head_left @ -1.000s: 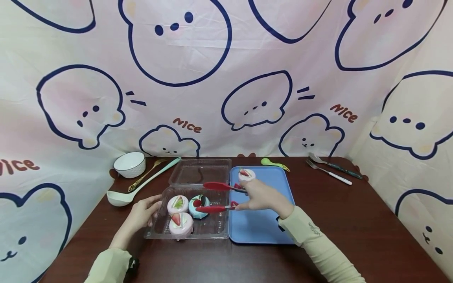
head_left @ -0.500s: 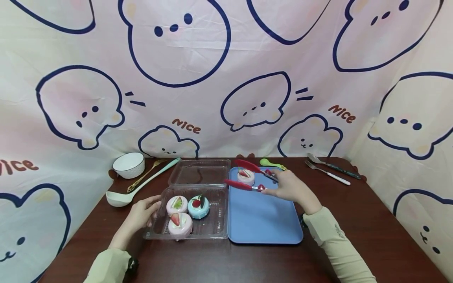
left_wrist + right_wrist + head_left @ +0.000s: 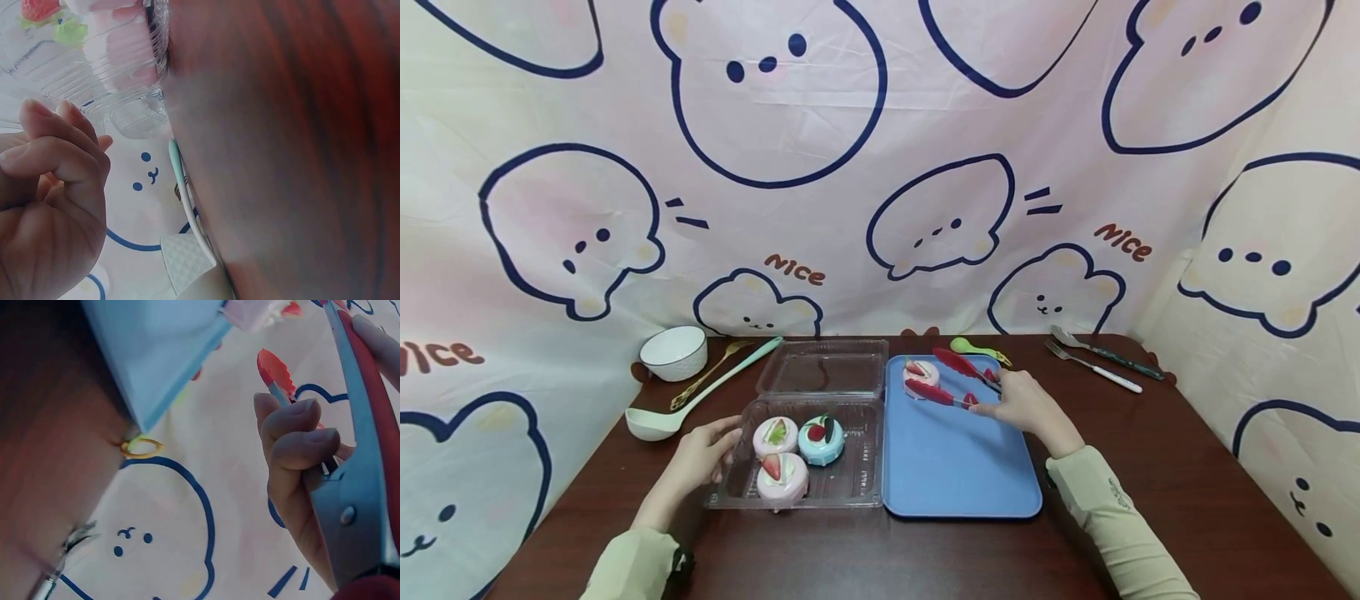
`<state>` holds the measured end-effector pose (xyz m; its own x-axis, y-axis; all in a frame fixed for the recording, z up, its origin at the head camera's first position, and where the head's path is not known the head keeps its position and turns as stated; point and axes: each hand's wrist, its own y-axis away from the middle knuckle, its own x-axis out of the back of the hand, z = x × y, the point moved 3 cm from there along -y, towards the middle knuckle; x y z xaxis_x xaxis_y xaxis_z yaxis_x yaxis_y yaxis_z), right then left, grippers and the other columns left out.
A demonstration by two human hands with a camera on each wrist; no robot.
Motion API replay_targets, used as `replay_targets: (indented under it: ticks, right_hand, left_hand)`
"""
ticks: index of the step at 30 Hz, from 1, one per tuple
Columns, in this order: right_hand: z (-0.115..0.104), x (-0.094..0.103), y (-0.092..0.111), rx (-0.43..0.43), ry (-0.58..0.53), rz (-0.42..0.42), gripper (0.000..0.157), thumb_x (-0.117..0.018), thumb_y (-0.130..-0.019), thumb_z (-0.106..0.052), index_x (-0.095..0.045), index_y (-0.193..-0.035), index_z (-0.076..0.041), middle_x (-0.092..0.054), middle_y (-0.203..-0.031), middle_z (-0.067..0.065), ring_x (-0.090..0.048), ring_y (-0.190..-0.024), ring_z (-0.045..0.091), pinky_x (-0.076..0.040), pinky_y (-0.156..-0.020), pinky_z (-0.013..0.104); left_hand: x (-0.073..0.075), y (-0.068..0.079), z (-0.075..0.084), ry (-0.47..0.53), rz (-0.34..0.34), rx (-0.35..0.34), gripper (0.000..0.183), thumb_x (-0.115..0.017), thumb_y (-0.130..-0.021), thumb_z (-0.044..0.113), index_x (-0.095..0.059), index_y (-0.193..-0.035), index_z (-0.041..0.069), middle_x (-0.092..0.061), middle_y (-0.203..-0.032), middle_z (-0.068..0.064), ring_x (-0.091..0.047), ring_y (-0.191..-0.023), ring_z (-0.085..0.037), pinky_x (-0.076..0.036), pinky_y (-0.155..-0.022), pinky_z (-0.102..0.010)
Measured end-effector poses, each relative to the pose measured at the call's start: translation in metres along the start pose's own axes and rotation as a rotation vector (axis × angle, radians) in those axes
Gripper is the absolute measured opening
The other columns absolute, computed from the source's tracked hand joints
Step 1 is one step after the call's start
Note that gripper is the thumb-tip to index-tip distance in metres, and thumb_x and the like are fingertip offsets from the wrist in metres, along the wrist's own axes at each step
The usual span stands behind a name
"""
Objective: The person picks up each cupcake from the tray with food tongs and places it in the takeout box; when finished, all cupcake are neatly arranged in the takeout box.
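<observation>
My left hand [image 3: 698,454] grips the left rim of a clear plastic box [image 3: 857,492], its fingers bent at the edge. In the box sit two pink toy cakes, one with a green fruit slice [image 3: 775,435] and one with a strawberry [image 3: 783,478], beside a blue cake [image 3: 822,440]. My right hand [image 3: 1026,406] holds red-tipped tongs [image 3: 934,392] over the blue tray [image 3: 955,467]. Another pink strawberry cake [image 3: 921,375] stands at the tray's far left corner; the spread tong tips are at its right side, with the lower tip overlapping it in the head view.
The box's lid [image 3: 823,367] lies folded back. Behind my left hand are a ladle [image 3: 658,422], a gold utensil [image 3: 707,373] and a white bowl [image 3: 674,353]. A green spoon [image 3: 977,349] lies behind the tray; a fork [image 3: 1097,367] and a spoon [image 3: 1108,352] are at right.
The tongs have moved from over the box rightward and back to the tray's far end, now drawn off to the right of the pink cake. My left hand has stayed at the box.
</observation>
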<state>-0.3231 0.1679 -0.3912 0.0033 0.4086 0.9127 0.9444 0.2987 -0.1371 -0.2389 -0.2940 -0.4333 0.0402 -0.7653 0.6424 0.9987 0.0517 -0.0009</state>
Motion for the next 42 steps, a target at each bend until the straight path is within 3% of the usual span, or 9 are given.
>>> replay_targets:
  ticks: [4,7,14,25,42]
  right_hand:
    - [0.004,-0.007,-0.002,0.009,-0.008,-0.007,0.051,-0.075,-0.07,-0.044,-0.057,-0.086,0.001,-0.032,-0.051,0.0,-0.032,-0.042,0.011,-0.028,-0.041,0.023]
    - [0.007,-0.011,-0.003,0.002,-0.008,-0.014,0.048,-0.075,-0.07,-0.044,-0.056,-0.082,-0.001,-0.031,-0.052,0.0,-0.032,-0.042,0.011,-0.027,-0.041,0.023]
    - [0.01,-0.015,-0.004,-0.024,-0.01,-0.037,0.054,-0.074,-0.071,-0.044,-0.058,-0.093,0.003,-0.034,-0.053,0.002,-0.036,-0.044,0.013,-0.031,-0.041,0.022]
    - [0.009,-0.015,-0.004,-0.016,-0.024,-0.055,0.049,-0.073,-0.073,-0.043,-0.058,-0.088,0.001,-0.037,-0.052,0.003,-0.038,-0.044,0.013,-0.032,-0.042,0.023]
    - [0.006,-0.016,0.004,0.012,0.0,-0.048,0.051,-0.073,-0.073,-0.041,-0.058,-0.094,0.002,-0.039,-0.052,0.003,-0.038,-0.042,0.012,-0.033,-0.041,0.024]
  left_hand:
    - [-0.001,0.0,-0.001,-0.002,0.004,0.0,0.038,-0.048,-0.094,0.018,-0.046,-0.129,0.003,-0.052,-0.058,-0.004,-0.045,-0.037,-0.015,-0.037,-0.034,-0.027]
    - [-0.001,0.0,-0.001,-0.004,0.002,0.002,0.038,-0.048,-0.095,0.018,-0.046,-0.129,0.003,-0.052,-0.058,-0.004,-0.045,-0.037,-0.014,-0.037,-0.035,-0.027]
    - [0.0,-0.001,-0.001,0.005,0.0,0.003,0.039,-0.048,-0.095,0.019,-0.045,-0.13,0.003,-0.052,-0.058,-0.004,-0.046,-0.037,-0.015,-0.037,-0.035,-0.027]
    - [0.0,0.0,-0.001,0.011,-0.001,0.012,0.039,-0.048,-0.095,0.019,-0.045,-0.13,0.003,-0.052,-0.058,-0.004,-0.045,-0.037,-0.015,-0.037,-0.035,-0.027]
    - [0.0,0.0,0.0,0.002,-0.008,0.026,0.039,-0.048,-0.095,0.021,-0.045,-0.13,0.004,-0.052,-0.06,-0.004,-0.045,-0.038,-0.014,-0.037,-0.036,-0.027]
